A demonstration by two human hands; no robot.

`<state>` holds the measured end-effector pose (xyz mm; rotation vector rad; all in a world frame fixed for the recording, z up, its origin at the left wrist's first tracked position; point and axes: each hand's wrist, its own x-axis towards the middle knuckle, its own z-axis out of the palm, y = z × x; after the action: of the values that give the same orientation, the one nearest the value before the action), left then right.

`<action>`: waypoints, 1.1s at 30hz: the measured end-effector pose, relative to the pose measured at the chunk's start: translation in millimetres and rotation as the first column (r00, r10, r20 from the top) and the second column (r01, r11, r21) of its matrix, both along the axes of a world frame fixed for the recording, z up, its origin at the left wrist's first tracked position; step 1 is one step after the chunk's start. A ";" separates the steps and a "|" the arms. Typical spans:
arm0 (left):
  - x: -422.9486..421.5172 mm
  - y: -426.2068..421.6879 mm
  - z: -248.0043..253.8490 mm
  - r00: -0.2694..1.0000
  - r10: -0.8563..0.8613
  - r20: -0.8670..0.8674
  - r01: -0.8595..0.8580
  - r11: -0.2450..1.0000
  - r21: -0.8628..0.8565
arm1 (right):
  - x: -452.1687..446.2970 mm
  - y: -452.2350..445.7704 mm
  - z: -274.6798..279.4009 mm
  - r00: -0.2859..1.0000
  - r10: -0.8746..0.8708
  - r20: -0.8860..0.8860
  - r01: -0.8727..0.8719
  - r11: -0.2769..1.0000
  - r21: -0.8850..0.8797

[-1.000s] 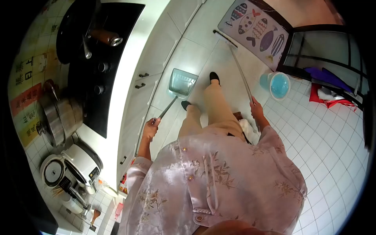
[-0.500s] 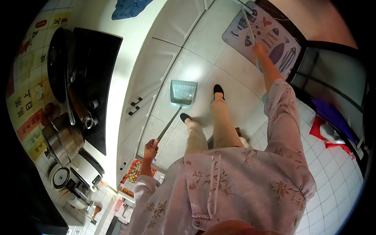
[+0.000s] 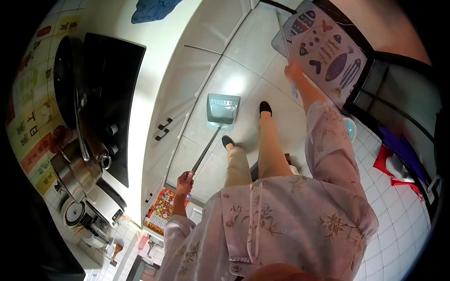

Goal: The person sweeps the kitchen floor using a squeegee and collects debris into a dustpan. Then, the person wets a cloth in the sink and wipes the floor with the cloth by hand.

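My left hand (image 3: pixel 184 182) is closed round the dark handle of a long-handled dustpan (image 3: pixel 213 121). The light blue-green pan lies on the floor tiles in front of my feet, its open side away from me; small bits inside are hard to make out. Stretched forward, my right hand (image 3: pixel 294 72) grips the thin pale pole of a broom (image 3: pixel 282 33). Its narrow, pale head reaches the floor at the top edge of the view, beside the fish-patterned mat, and is only partly visible.
White cabinets (image 3: pixel 176 93) and a counter with a black cooktop (image 3: pixel 112 103) run along the left. A fish-patterned mat (image 3: pixel 323 51) lies at upper right near a dark-framed glass door (image 3: pixel 384 89). A blue-rimmed round container (image 3: pixel 349 129) stands beside my right arm.
My right hand and the broom have swung left, the broom head moving off the mat's edge side toward the cabinets. My left hand keeps the dustpan in nearly the same place.
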<state>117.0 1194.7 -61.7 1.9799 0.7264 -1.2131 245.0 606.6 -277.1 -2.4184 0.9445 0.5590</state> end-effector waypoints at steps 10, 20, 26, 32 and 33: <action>12.6 11.0 -3.7 0.974 -0.218 0.066 0.219 0.976 0.002 | -237.9 148.6 87.4 0.965 0.042 -0.258 0.023 0.970 0.243; 12.4 35.4 -6.8 0.914 -0.385 0.125 0.392 0.919 -0.036 | -438.9 260.9 161.1 0.991 -0.113 -0.073 0.126 0.972 0.201; 16.2 26.3 -7.2 0.915 -0.391 0.101 0.392 0.920 0.002 | -434.9 214.5 162.6 0.924 -0.381 -0.033 0.383 0.917 0.110; 16.5 22.1 -9.6 0.908 -0.400 0.129 0.405 0.914 -0.016 | -449.5 172.3 102.7 0.849 -0.515 -0.121 0.529 0.830 0.175; 18.1 20.2 -6.3 0.909 -0.404 0.104 0.407 0.914 -0.001 | -459.3 186.4 99.4 0.892 -0.450 -0.055 0.453 0.879 0.148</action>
<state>135.1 1215.0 -68.1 2.2255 0.2494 -1.3324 -214.3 792.9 -177.7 -1.9598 1.3655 0.4606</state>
